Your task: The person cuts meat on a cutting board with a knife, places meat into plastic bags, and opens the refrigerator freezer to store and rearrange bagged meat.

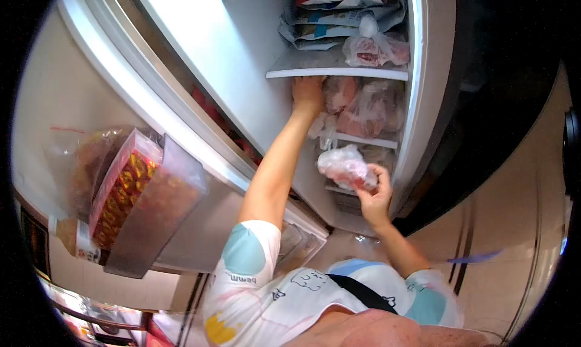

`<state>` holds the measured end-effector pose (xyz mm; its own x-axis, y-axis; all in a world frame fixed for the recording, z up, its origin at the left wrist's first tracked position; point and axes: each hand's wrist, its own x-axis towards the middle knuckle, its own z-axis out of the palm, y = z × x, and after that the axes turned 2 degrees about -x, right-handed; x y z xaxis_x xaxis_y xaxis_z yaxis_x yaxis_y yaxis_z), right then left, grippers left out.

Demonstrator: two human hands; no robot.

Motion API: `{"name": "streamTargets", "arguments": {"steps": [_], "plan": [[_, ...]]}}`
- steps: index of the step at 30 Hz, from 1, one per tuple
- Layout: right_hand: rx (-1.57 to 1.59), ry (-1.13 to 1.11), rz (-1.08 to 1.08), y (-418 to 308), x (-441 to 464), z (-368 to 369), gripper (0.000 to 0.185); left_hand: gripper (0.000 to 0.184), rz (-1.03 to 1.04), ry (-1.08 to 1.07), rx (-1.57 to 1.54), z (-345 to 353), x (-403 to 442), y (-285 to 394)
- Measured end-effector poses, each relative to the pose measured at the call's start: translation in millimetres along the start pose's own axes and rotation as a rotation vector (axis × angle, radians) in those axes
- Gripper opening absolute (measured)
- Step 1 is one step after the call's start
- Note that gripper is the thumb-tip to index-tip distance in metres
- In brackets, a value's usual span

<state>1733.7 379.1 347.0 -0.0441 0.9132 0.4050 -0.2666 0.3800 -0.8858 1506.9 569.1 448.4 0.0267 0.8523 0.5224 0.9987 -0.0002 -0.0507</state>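
Clear plastic wraps the bagged bundle (pixel 344 165), which we locate off the shelves, in front of the lower part of the freezer (pixel 239 53). The grip of our right hand (pixel 375 197) is clamped on the bundle's near end, between thumb and fingers. Our left hand (pixel 308 96) reaches in below the upper shelf (pixel 336 75), beside the pink bags (pixel 366 112); its fingertips are hidden, so we cannot tell whether that grip is apart or together. We judge the handling to be partway: one bundle is in hand and not set down, while several bags lie in the middle compartment and a knotted bag (pixel 375 49) sits on the upper shelf, below and beside the flat packets (pixel 342 14). Whether the bundle is going in or coming out, we cannot determine. The packets are cut off at the top edge; cloudy plastic obscures the contents, probably meat, and the lowest compartment is partly masked by the bundle.
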Motion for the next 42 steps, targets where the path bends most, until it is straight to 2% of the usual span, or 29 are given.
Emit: {"name": "streamTargets", "arguments": {"steps": [1,3,5,7,8,9,11,13,15,16,17,19,21,23,24,26,28,30,31,33,36,37,40,42], "plan": [[-0.091,-0.029,-0.05,-1.5,-2.9,-2.8,0.041,0.047,-0.005,0.014,0.003,2.4,0.2,2.6],[-0.04,-0.064,-0.001,1.6,-7.8,-9.6,0.038,0.044,-0.166,-0.178,-0.059,9.2,2.2,16.2],[0.029,-0.097,0.024,7.2,-9.8,-11.7,0.039,0.046,-0.105,-0.215,-0.017,7.0,5.2,10.7],[0.07,-0.128,0.076,6.7,-10.4,-13.0,0.039,0.05,0.083,-0.396,0.131,-1.3,0.2,6.8],[0.05,-0.145,0.082,8.0,-8.7,-12.6,0.039,0.05,0.077,-0.4,0.126,4.2,-4.5,2.9],[0.047,-0.154,0.086,6.4,-4.9,-11.8,0.039,0.047,0.071,-0.165,0.02,12.8,-10.5,-2.3],[-0.077,-0.2,-0.065,2.3,2.7,-8.2,0.039,0.045,0.049,0.065,-0.078,1.0,-32.6,-1.2],[-0.047,-0.215,-0.074,1.0,0.1,-0.7,0.04,0.039,-0.103,0.028,-0.675,-55.0,-85.7,20.3],[0.005,-0.333,-0.037,0.4,4.4,5.7,0.042,0.042,-0.143,-0.189,-1.105,-65.3,-135.8,17.5],[0.117,-0.343,0.071,-4.1,3.3,13.0,0.038,0.044,-0.176,-0.285,-1.174,-79.2,-163.8,19.3],[0.115,-0.347,0.075,-11.7,1.8,20.5,0.038,0.046,-0.207,-0.381,-1.244,-95.8,-190.9,21.7],[0.316,-0.586,0.242,-27.2,-6.8,36.4,0.039,0.053,-0.379,-0.614,-1.427,-119.5,-243.8,16.1],[0.329,-0.779,0.28,-29.2,-20.9,54.4,0.041,0.06,-0.323,-0.45,-1.362,-125.7,-292.9,11.3],[0.205,-0.961,0.188,-24.9,-40.5,73.4,0.043,0.039,-0.461,-0.444,-1.349,-135.6,-341.0,6.8],[0.198,-1.037,0.218,-17.5,-51.8,83.8,0.044,0.039,-0.475,-0.442,-1.352,-141.1,-363.8,8.0],[0.159,-1.13,0.201,-21.6,-75.7,102.1,0.045,0.033,-0.83,-0.268,-1.518,-158.4,-407.8,9.7],[0.061,-1.171,0.074,-30.9,-97.6,113.4,0.047,0.026,-1.044,-0.095,-1.428,-183.7,-447.5,11.6],[0.047,-1.141,0.042,-37.5,-112.8,122.6,0.046,0.027,-1.155,0.097,-1.396,-174.9,-527.7,-27.6],[0.021,-1.107,0.013,-43.1,-125.0,124.3,0.046,0.027,-1.166,0.087,-1.412,-174.0,-579.3,-59.4],[0.057,-1.106,0.052,-42.2,-136.2,126.1,0.042,0.034,-1.06,0.625,-1.717,-214.2,-598.8,-76.9],[-0.003,-1.1,0.043,-44.3,-155.7,120.8,0.037,0.047,-0.795,1.048,-2.035,-261.8,-594.5,-94.2],[-0.019,-1.112,0.043,-46.3,-164.4,115.0,0.037,0.052,-0.77,1.117,-2.05,-272.1,-579.7,-92.6],[-0.062,-1.104,0.09,-54.7,-184.6,109.2,0.035,0.056,-0.851,1.211,-1.775,-301.2,-530.6,-86.3],[-0.06,-1.071,0.143,-59.3,-194.0,100.7,0.032,0.057,-0.854,1.174,-1.667,-279.3,-538.1,-101.2]]}}
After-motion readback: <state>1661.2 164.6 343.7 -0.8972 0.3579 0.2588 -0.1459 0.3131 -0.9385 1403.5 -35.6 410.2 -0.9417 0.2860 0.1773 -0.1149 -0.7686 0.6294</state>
